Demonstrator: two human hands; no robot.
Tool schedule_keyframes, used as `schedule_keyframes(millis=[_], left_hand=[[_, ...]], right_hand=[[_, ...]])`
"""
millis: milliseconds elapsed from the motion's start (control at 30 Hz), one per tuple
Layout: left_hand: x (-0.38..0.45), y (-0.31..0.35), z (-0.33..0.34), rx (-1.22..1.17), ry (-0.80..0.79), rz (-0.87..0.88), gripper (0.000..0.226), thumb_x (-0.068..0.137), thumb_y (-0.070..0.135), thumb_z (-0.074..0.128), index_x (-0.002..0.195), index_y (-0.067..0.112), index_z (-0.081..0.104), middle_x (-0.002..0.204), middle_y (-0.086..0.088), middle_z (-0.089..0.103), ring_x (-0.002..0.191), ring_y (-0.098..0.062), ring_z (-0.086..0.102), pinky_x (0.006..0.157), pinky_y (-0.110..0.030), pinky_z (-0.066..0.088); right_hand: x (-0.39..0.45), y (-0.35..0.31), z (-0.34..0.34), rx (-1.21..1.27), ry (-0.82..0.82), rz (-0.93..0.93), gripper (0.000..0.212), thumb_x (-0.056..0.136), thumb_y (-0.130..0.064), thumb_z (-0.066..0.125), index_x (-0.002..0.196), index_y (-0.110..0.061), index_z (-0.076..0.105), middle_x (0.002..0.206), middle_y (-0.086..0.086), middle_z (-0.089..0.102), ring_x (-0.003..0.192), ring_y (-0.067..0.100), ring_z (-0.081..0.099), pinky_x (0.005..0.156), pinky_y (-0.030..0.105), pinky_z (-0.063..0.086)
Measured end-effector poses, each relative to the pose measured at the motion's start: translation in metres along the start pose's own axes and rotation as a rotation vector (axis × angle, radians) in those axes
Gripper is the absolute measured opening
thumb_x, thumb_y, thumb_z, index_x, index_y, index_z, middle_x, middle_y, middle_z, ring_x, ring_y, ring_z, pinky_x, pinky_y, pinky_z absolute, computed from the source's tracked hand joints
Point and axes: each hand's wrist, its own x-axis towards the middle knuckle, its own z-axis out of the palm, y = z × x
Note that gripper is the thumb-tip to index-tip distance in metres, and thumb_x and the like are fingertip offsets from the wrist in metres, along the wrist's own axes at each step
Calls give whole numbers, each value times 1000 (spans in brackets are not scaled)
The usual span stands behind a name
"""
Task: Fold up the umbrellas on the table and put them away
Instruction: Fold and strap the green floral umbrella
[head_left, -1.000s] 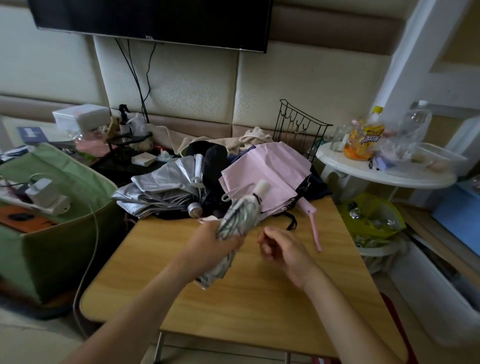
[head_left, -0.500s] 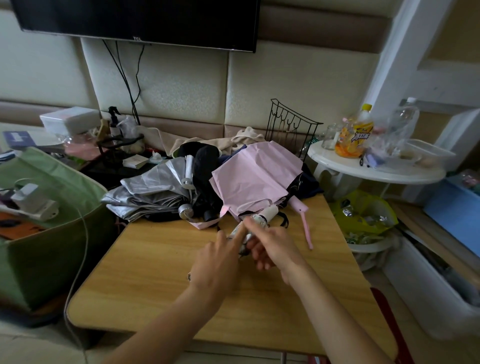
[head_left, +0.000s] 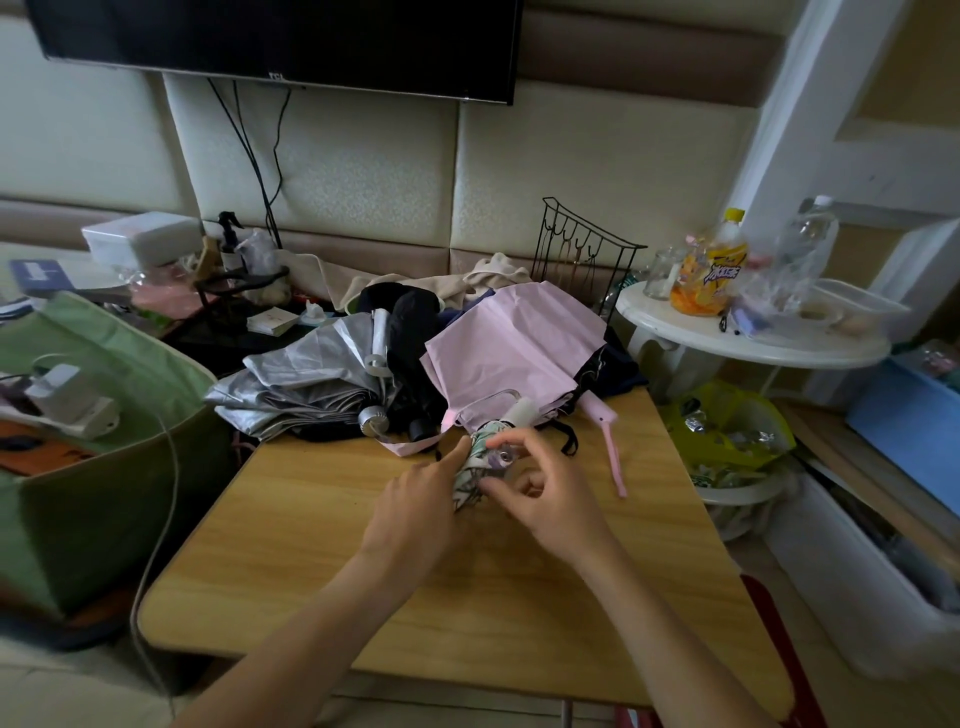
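So both hands are on the same little patterned umbrella (head_left: 475, 460), right over the middle of the desk (head_left: 291, 561). The left hand (head_left: 415, 512) is wrapped around the rolled-up fabric from the left side, index finger stretched out along it. The right hand (head_left: 545, 499) sits just to the right, thumb and fingertips pinching at the strap with its small round snap, so it's closed on the umbrella too. The umbrella points away from the person, its white handle (head_left: 522, 411) sticking out past the fingers and touching the edge of the pink umbrella (head_left: 509, 348).

That pink one lies half open at the far edge of the desk, with its pink handle (head_left: 609, 441) trailing down to the right of the hands. Left of it is a black umbrella (head_left: 410, 358), and further left a crumpled silver umbrella (head_left: 306, 379).

Readable stuff: the TV (head_left: 280, 41) on the wall has a tiny logo on the bottom bezel, looks like TCL but it's blurry. The orange drink bottle (head_left: 711, 270) on the round white side table (head_left: 748, 343) has a label with writing I can't make out.
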Motion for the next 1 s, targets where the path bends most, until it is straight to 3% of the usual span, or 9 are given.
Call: schedule_keyframes(millis=[133,267,367,433,500,633,700,833,1000], left_hand=[[-1,-5,0,3,19,14,82,89,41,68,159,37,27,129,-2,67,112,-28,66,87,-42,55],[-1,-9,0,-26,25,10,82,86,39,70,158,35,30,129,1,67,110,-26,67,85,-41,56],[-1,-9,-5,-149,-15,-38,76,84,36,72,153,32,41,123,4,69,104,-21,67,83,-36,56],[2,-8,-11,-350,-70,-126,55,84,32,74,136,26,58,109,3,71,92,-16,68,77,-33,57],[4,-6,-18,-513,-139,-260,37,82,32,78,114,22,63,93,-1,73,79,-17,71,68,-34,60],[3,-3,-21,-751,-228,-405,23,78,24,79,91,8,70,82,-18,75,68,-29,73,68,-52,60],[1,-2,-19,-751,-203,-406,22,78,24,79,87,6,69,81,-19,74,65,-29,71,67,-50,60],[0,-2,-17,-691,-152,-381,27,78,30,79,86,6,69,81,-18,74,77,-37,72,69,-55,58],[-2,-3,-17,-692,-182,-325,32,73,37,78,98,21,67,83,-5,75,74,-24,73,72,-52,61]], right_hand=[[1,8,3,-208,63,-89,14,92,-19,77,94,-24,64,97,-9,63,75,8,62,64,15,49],[0,10,8,-240,44,-71,14,96,-20,68,83,-21,65,88,-10,60,77,8,60,64,15,47],[1,6,8,-16,-18,71,20,101,-22,62,83,-16,67,78,-2,66,70,14,62,64,24,49],[2,2,5,219,-80,210,19,102,-25,65,90,-11,70,72,0,66,64,17,62,61,27,51],[2,-1,2,379,-108,309,17,98,-26,70,94,-9,72,69,0,65,61,15,60,58,25,50],[6,-5,2,567,-139,461,10,94,-18,73,92,-8,73,71,3,67,59,14,63,54,22,52],[7,-5,1,556,-152,490,11,93,-18,75,89,-8,73,72,4,69,59,14,65,54,22,53],[7,-3,5,514,-119,512,18,89,-22,79,85,-6,72,71,6,71,58,15,67,52,22,53],[5,5,12,551,-134,540,27,88,-30,79,91,-5,67,67,4,65,54,15,62,49,22,47]])
